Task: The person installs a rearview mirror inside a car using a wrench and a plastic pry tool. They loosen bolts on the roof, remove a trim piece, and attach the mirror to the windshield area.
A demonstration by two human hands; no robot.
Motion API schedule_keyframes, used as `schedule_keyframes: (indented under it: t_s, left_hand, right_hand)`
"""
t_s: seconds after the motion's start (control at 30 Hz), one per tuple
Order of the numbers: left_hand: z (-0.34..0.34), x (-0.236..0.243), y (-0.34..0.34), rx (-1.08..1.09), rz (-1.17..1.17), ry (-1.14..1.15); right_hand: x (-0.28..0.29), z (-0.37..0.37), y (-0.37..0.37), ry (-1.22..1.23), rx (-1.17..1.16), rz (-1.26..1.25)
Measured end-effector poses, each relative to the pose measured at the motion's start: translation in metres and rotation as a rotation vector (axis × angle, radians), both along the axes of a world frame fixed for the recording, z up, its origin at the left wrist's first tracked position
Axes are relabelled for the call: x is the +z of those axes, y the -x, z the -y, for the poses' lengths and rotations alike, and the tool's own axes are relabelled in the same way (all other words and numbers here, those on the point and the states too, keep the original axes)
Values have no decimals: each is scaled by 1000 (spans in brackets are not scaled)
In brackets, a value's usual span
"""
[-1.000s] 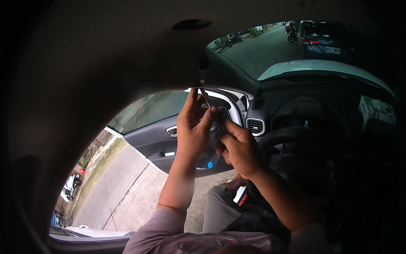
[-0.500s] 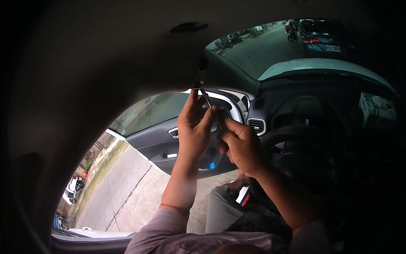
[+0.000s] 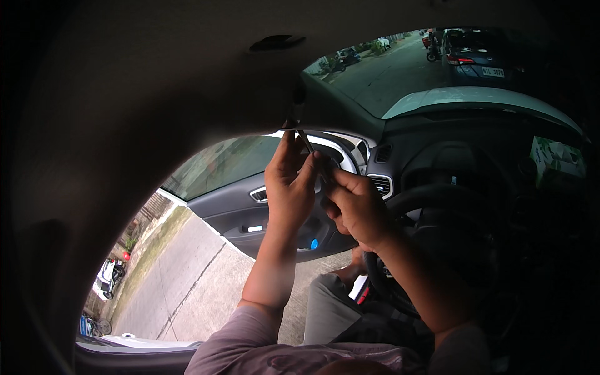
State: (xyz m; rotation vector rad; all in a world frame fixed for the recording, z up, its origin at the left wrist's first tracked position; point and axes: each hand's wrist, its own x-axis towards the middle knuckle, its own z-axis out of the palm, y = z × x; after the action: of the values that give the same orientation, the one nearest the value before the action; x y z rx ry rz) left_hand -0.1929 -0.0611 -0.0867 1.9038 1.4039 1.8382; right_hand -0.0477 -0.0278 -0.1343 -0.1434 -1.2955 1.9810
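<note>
Both my arms are raised toward the dark edge of the car's roof lining, above the door opening. A slim, pale rod-like tool (image 3: 306,142) slants up to that edge; its exact kind is unclear. My left hand (image 3: 290,178) closes on it from the left, its thumb against the shaft and a fingertip up at the lining's edge. My right hand (image 3: 359,206) grips the lower end with curled fingers, close to the left thumb. Just above the fingers, a grey piece with a dark tip (image 3: 299,106) lies against the lining; whether it belongs to the tool is hard to see.
Beyond my hands the car door (image 3: 231,215) stands wide over concrete pavement (image 3: 187,275). To the right are the steering wheel (image 3: 422,195), the dashboard and a green-and-white box (image 3: 556,159). A dark slotted fitting (image 3: 277,42) is in the roof. Another car (image 3: 478,59) shows through the windshield.
Both hands have shifted very slightly, with the left forearm a little farther right. Their hold on the rod-like tool looks the same.
</note>
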Motion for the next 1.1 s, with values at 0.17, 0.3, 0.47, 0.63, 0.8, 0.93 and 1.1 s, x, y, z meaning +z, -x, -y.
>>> schedule_keyframes:
  t_s: [0.17,0.3,0.47,0.63,0.8,0.93,1.1]
  left_hand:
    - [-2,-3,1,105,-86,-4]
    - [1,-1,-5,115,-60,3]
    - [1,2,-4,113,-59,34]
    - [-9,-6,3,132,-114,-21]
    - [-15,-6,1,116,-120,-52]
    - [-13,-7,1,123,-115,-55]
    - [-1,1,-11,71,-60,34]
  right_hand:
    - [-20,-7,27,24,-19,-143]
    - [-13,-10,16,74,42,-75]
    - [-28,-16,31,49,21,-153]
    - [-20,-43,7,-43,83,-52]
    - [-21,-42,9,-210,-99,32]
    - [-14,-37,3,-261,-127,58]
    - [-14,-28,4,-177,-65,-14]
